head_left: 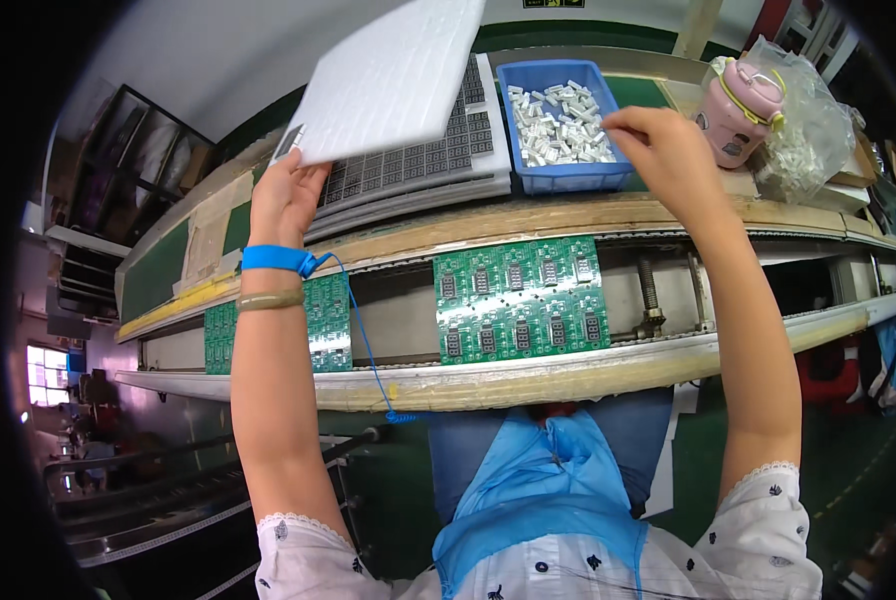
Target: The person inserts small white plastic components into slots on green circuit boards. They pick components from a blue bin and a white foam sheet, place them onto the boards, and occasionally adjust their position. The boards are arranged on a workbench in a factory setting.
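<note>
My left hand (pixel 286 200) is closed on the near left corner of a white foam sheet (pixel 393 85), which it holds up and tilted. A small dark piece (pixel 291 140) shows by its fingertips. Under the raised sheet, rows of dark digit displays (pixel 448 145) lie on stacked foam layers. My right hand (pixel 663 150) hovers at the right rim of a blue bin (pixel 573 180), thumb and fingers drawn together; whatever they may hold is too small to make out. Many small white parts (pixel 558 125) fill the bin.
On the rails in front of me lie a green circuit board panel with displays (pixel 518 298) and another green panel (pixel 330 320). A blue wrist-strap cord (pixel 366 340) hangs across the rail from my left wrist. At right stand a pink jug (pixel 738 115) and a clear plastic bag (pixel 803 140).
</note>
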The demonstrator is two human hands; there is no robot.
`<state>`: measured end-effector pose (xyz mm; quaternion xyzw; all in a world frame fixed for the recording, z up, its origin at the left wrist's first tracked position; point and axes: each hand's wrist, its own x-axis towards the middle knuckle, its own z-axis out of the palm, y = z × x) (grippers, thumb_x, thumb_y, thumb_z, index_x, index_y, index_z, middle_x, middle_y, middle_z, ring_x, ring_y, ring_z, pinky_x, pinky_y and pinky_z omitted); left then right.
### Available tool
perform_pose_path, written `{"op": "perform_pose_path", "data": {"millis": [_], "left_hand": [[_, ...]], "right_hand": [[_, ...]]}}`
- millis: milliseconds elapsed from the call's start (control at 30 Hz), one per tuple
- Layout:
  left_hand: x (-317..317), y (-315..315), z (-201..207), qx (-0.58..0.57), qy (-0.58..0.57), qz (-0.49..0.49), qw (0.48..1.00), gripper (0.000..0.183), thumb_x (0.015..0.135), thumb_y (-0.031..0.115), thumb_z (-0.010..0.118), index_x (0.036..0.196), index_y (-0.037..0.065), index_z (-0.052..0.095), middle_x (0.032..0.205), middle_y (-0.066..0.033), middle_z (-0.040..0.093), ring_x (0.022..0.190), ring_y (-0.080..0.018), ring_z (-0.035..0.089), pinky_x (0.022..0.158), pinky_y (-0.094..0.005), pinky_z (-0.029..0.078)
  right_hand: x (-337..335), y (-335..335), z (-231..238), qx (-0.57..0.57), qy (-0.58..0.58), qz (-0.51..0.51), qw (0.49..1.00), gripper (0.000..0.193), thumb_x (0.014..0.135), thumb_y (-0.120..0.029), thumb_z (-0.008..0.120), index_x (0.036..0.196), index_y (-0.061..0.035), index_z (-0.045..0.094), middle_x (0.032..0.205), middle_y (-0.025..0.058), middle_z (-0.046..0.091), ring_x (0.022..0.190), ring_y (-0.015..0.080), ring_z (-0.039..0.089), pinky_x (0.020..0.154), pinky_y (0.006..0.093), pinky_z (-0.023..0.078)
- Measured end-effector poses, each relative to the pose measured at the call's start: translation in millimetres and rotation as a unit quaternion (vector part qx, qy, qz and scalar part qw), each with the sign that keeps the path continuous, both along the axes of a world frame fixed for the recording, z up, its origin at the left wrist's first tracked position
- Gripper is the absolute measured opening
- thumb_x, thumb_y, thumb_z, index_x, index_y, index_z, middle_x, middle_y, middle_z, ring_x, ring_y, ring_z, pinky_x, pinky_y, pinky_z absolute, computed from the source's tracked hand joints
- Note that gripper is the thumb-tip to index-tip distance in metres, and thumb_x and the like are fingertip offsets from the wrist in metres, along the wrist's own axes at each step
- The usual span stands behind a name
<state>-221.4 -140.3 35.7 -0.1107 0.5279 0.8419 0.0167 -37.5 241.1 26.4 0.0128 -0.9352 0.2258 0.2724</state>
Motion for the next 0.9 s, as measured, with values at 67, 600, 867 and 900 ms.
{"op": "perform_pose_path", "data": {"millis": [67,600,867,900], "left_hand": [[6.9,-15.0,-10.1,-0.054,0.008,-0.019,0.998,0.035,0.102,0.011,0.060,0.128,-0.011,0.053,0.123,-0.0212,0.061,0.114,-0.0306,0.062,0.094,-0.0405,0.056],[103.5,192.7,4.7,-0.505,0.413,-0.257,0.713,0.024,0.091,0.017,0.070,0.111,0.003,0.074,0.101,-0.0140,0.073,0.087,-0.0252,0.068,0.081,-0.0363,0.055],[63.9,254.2,-38.0,-0.638,0.411,-0.283,0.586,0.030,0.081,0.025,0.079,0.105,0.006,0.077,0.100,-0.0170,0.075,0.095,-0.0322,0.071,0.085,-0.0414,0.056],[61.6,256.0,-36.0,-0.636,0.395,-0.303,0.589,0.032,0.080,0.025,0.080,0.105,0.006,0.077,0.099,-0.0169,0.075,0.094,-0.0322,0.072,0.084,-0.0412,0.056]], "right_hand": [[-25.7,-5.6,-0.9,0.085,-0.050,0.011,0.995,0.019,0.088,-0.017,0.067,0.103,-0.0108,0.078,0.095,0.0144,0.076,0.092,0.0367,0.071,0.082,0.0449,0.056],[-15.2,31.9,-2.3,-0.219,0.033,-0.015,0.975,0.027,0.100,-0.017,0.063,0.123,-0.0052,0.072,0.098,0.0027,0.072,0.090,0.0112,0.065,0.083,0.0251,0.051],[60.3,80.3,-14.5,-0.591,0.075,0.011,0.803,0.030,0.103,-0.010,0.061,0.127,0.0072,0.062,0.114,0.0110,0.067,0.103,0.0182,0.068,0.091,0.0290,0.056],[63.3,79.4,-18.7,-0.604,0.067,0.019,0.794,0.030,0.102,-0.008,0.062,0.127,0.0081,0.061,0.113,0.0124,0.067,0.105,0.0206,0.069,0.098,0.0334,0.057]]}}
